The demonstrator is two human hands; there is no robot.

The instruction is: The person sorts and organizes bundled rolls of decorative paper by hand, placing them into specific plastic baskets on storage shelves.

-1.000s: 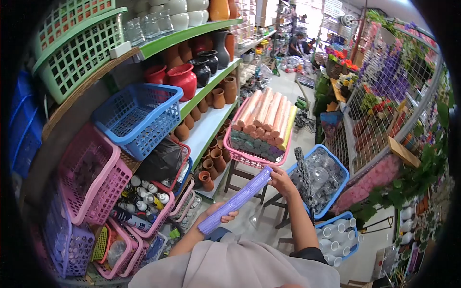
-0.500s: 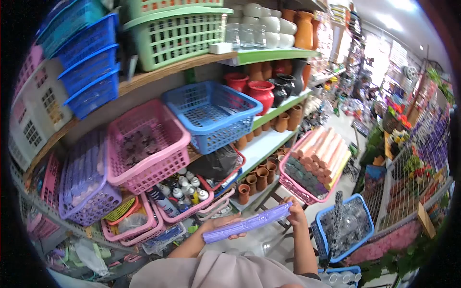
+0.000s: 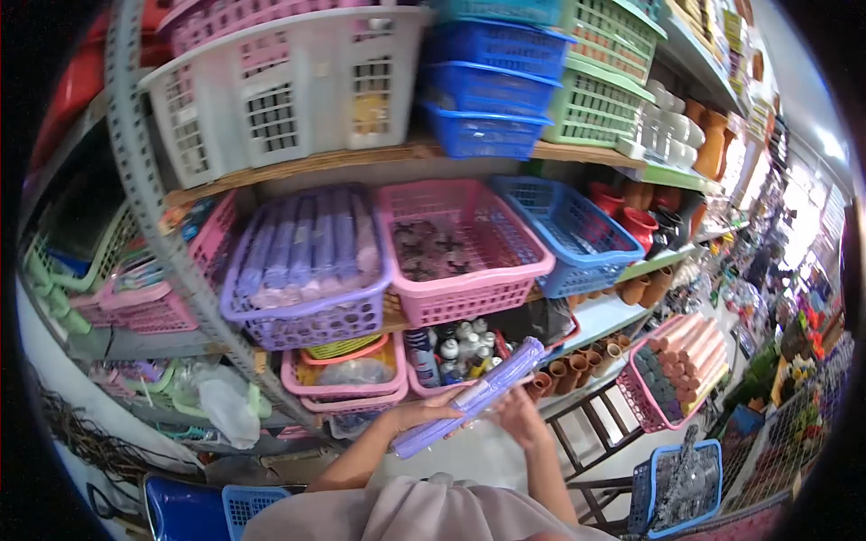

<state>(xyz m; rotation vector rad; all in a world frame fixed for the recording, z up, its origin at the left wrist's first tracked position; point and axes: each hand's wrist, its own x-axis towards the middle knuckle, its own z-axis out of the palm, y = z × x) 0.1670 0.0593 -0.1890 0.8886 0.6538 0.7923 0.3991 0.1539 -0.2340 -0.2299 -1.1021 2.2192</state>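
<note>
A long purple roll in clear, shiny wrapping [image 3: 474, 397] lies slantwise in front of my body, its far end raised to the right. My left hand [image 3: 422, 415] is closed around its lower half, with some fingers hidden beneath it. Just right of the roll, my right hand [image 3: 520, 418] has its fingers apart and holds nothing I can see. On the shelf ahead, a purple basket [image 3: 307, 320] is filled with similar purple rolls [image 3: 311, 239].
Beside it stand a pink basket [image 3: 469, 298] with dark small pieces and a blue basket [image 3: 591, 270]. Bottles [image 3: 469, 347] sit lower down. A metal shelf post [image 3: 185, 270] rises at left. To the right are a pink basket of peach and grey rolls [image 3: 645, 397] and a dark ladder-like frame [image 3: 595, 433].
The view has swung left, toward the purple basket. My right hand has let go of the roll's far end, and the roll now tilts more steeply in my left hand.
</note>
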